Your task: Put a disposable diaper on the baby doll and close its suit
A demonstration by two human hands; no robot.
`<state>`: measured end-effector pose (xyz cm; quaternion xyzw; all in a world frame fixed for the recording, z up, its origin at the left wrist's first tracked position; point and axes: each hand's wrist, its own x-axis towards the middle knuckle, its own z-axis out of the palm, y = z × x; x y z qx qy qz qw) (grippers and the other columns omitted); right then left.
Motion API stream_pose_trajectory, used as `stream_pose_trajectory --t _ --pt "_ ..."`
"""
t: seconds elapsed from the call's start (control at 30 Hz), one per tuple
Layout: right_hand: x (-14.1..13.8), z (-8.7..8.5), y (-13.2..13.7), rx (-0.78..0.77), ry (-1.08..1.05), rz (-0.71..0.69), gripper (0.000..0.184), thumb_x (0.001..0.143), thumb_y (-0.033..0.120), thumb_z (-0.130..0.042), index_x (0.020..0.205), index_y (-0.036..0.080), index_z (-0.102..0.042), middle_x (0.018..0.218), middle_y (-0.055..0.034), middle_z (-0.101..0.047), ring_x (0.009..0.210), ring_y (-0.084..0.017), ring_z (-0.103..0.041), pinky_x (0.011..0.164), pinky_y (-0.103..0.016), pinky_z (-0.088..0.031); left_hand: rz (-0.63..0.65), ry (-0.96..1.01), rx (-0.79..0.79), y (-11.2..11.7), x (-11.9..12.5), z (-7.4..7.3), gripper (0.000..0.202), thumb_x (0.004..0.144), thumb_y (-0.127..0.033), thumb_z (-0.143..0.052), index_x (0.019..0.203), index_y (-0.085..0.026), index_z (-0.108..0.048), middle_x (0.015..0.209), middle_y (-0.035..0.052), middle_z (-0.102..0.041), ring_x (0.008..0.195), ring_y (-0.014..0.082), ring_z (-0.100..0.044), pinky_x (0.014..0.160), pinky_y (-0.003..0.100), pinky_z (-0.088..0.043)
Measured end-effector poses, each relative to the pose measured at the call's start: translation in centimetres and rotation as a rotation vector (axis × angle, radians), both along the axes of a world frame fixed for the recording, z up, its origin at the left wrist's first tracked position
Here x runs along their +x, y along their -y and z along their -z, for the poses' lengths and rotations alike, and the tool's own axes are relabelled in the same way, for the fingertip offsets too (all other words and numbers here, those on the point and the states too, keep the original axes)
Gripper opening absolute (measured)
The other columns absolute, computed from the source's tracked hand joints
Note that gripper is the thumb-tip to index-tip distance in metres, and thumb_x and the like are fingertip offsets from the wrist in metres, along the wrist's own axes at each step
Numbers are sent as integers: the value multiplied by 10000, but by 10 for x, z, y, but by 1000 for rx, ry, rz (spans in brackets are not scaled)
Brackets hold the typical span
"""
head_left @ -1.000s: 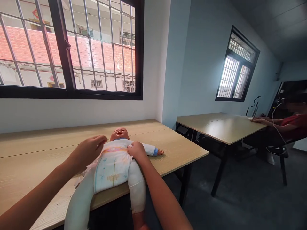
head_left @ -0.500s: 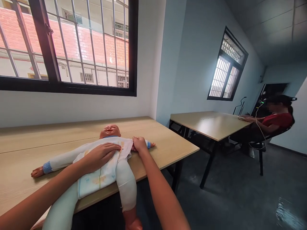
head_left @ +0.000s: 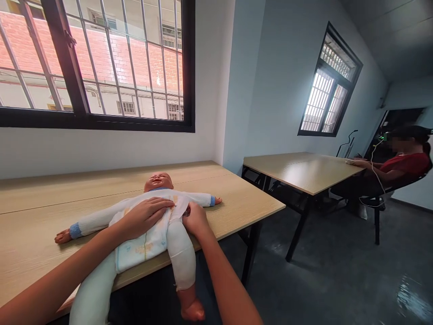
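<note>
A baby doll (head_left: 176, 250) in a white suit with blue cuffs lies on its back, arms spread, legs hanging over the table's near edge. Around its hips is a white diaper (head_left: 140, 247) with a printed front. My left hand (head_left: 146, 217) rests flat across the diaper's upper front, its fingers stretched out. At the diaper's side, by the doll's hip, my right hand (head_left: 196, 220) has its fingers closed on the diaper edge; the fingertips are partly hidden.
The doll lies on a light wooden table (head_left: 30, 234) below a barred window (head_left: 131, 67). To the right stands a second table (head_left: 287, 169), where a person (head_left: 402, 164) in a red top sits on a chair. A gap separates the two tables.
My right hand has moved down and slightly left along the diaper's side, from near the doll's arm to its hip. My left hand stays on the diaper. The view has turned slightly.
</note>
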<state>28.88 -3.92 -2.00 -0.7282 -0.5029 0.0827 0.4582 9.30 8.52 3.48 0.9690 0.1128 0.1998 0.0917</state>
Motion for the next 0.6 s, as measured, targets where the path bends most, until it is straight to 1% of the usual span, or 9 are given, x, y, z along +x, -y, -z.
stream_pose_trajectory --t 0.1,0.17,0.27,0.37,0.47,0.6 --pt "-5 1 -2 2 -44 22 156 910 186 -669 1008 157 -788 948 -127 -797 834 -241 -700 707 -308 -465 -11 -23 -1 -1 -1 1 493 1140 -408 -346 1423 -243 -715 1506 36 -691 1418 294 -574 1248 431 -379" --pt "-7 -1 -2 48 -45 2 160 919 174 -649 983 153 -794 917 -112 -798 809 -224 -686 698 -296 -456 -14 -26 4 -2 -1 2 504 1141 -416 -339 1436 -236 -706 1502 44 -692 1418 293 -574 1255 442 -375" --pt "-8 -2 -3 122 -76 -77 190 925 171 -624 977 156 -807 900 -79 -805 802 -195 -680 707 -264 -472 -16 -37 31 -4 4 0 490 1133 -405 -357 1447 -258 -704 1486 40 -705 1393 297 -598 1236 446 -396" --pt "-7 -3 -3 157 -164 -173 244 875 120 -603 983 145 -820 894 -60 -807 802 -186 -685 722 -247 -501 0 -73 84 -5 16 -5 492 1121 -397 -364 1448 -272 -710 1471 45 -714 1354 310 -620 1196 449 -430" --pt "-6 -2 -2 184 -242 -247 304 806 72 -552 928 133 -824 849 -40 -789 791 -182 -676 734 -243 -515 37 -105 116 -6 29 -10 488 1104 -387 -387 1414 -243 -735 1440 67 -732 1322 322 -634 1166 460 -451" --pt "-4 0 -2 218 -321 -359 276 783 110 -533 836 147 -801 787 -11 -745 804 -182 -655 779 -251 -526 91 -88 93 -3 37 -16 446 1077 -351 -443 1376 -222 -748 1420 84 -742 1309 311 -655 1162 442 -458"
